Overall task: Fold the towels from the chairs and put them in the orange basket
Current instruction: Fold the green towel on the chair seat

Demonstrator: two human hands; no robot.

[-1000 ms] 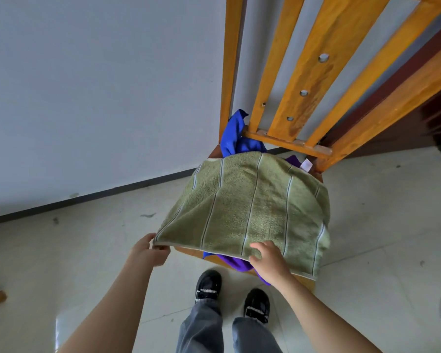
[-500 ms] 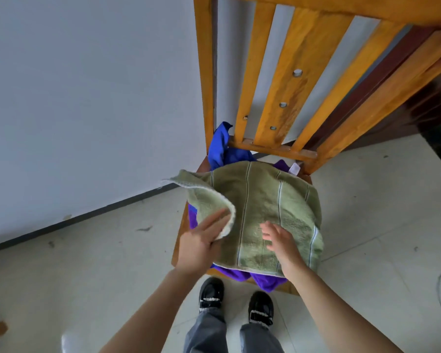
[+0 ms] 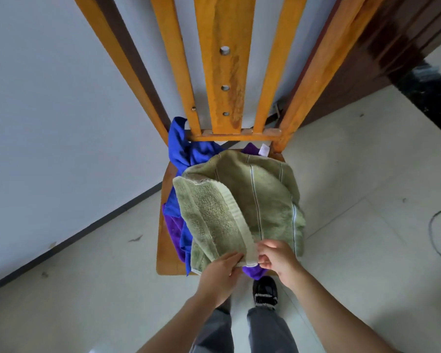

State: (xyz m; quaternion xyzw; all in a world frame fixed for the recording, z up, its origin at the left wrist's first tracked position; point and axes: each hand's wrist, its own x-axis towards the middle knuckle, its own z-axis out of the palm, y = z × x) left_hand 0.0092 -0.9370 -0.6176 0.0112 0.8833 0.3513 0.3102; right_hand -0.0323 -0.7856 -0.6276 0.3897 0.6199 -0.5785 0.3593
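L hand (image 3: 218, 275) has flipped the green towel (image 3: 252, 207)'s left edge over to the front-right corner, where R hand (image 3: 278, 259) now pinches it too.

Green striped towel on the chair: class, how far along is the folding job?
Done: one flap of the green striped terry towel lies folded across it. In hand: left hand and right hand pinch its near edge. Left: finishing it, the crumpled blue cloth and purple cloth beneath, then basketing; no orange basket in view.

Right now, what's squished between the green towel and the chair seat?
In the head view, a blue towel and a purple towel lie under the green towel.
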